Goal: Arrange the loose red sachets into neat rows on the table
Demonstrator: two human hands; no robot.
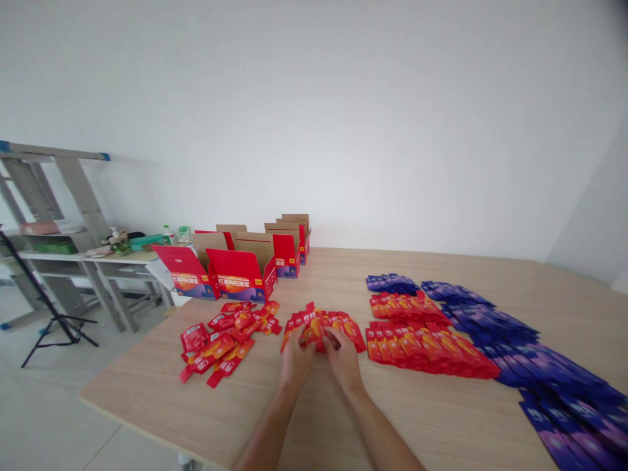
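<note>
My left hand (297, 356) and my right hand (342, 356) are close together over a fanned row of red sachets (350, 329) at the middle of the table. The fingers of both hands are curled round a red sachet (313, 318) that lies on the row and points away from me. To the left lies a loose, jumbled pile of red sachets (220, 350). On the right, overlapping rows of red sachets (426, 347) are laid out, with rows of blue-purple sachets (544, 366) beyond them at the far right.
Several open red cartons (240, 278) stand at the back left of the wooden table (161, 392). A black tripod (59, 318) is on the floor at the left, near side tables (125, 257) that hold small items. A white wall rises behind.
</note>
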